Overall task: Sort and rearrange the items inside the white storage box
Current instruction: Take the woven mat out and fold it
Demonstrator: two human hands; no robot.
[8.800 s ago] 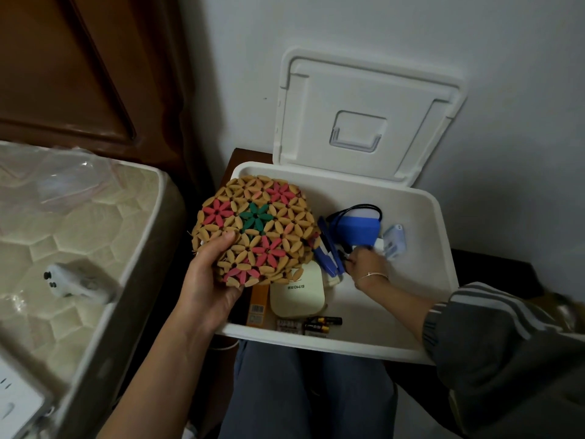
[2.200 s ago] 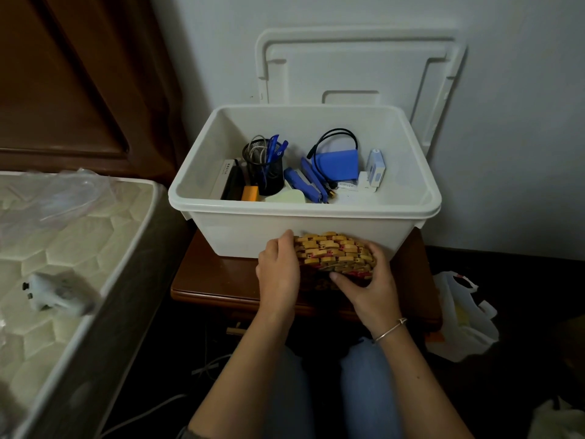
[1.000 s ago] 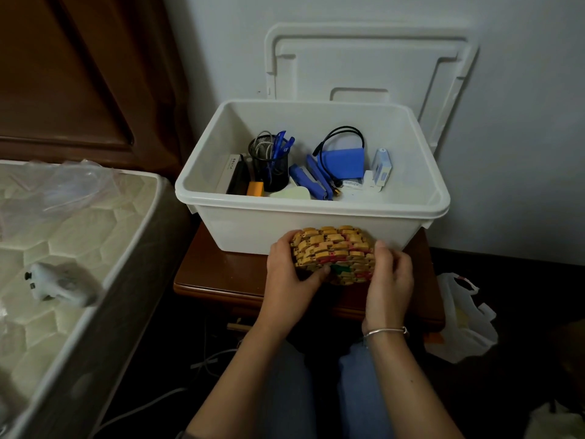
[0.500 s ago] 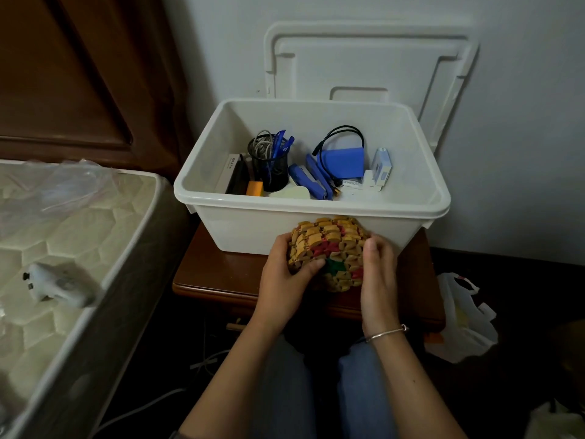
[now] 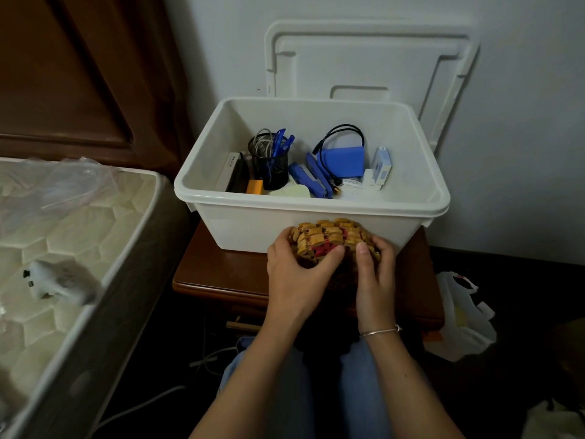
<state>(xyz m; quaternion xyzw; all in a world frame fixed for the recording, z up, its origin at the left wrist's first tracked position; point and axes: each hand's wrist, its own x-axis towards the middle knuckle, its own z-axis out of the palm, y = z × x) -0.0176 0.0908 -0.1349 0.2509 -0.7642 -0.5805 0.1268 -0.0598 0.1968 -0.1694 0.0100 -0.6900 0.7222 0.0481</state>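
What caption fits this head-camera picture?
Left hand and right hand grip a bead mat before the white storage box.

Both bare forearms reach forward from the bottom of the view and converge, so the 2 hands sit side by side, backs up. The left hand point(image 5: 296, 274) curls its fingers over the left edge of a folded wooden bead mat point(image 5: 326, 237), with its thumb lying across the near face. The right hand point(image 5: 376, 274) grips the right edge with its thumb pointing up, and a thin bracelet point(image 5: 380, 331) circles the right wrist.
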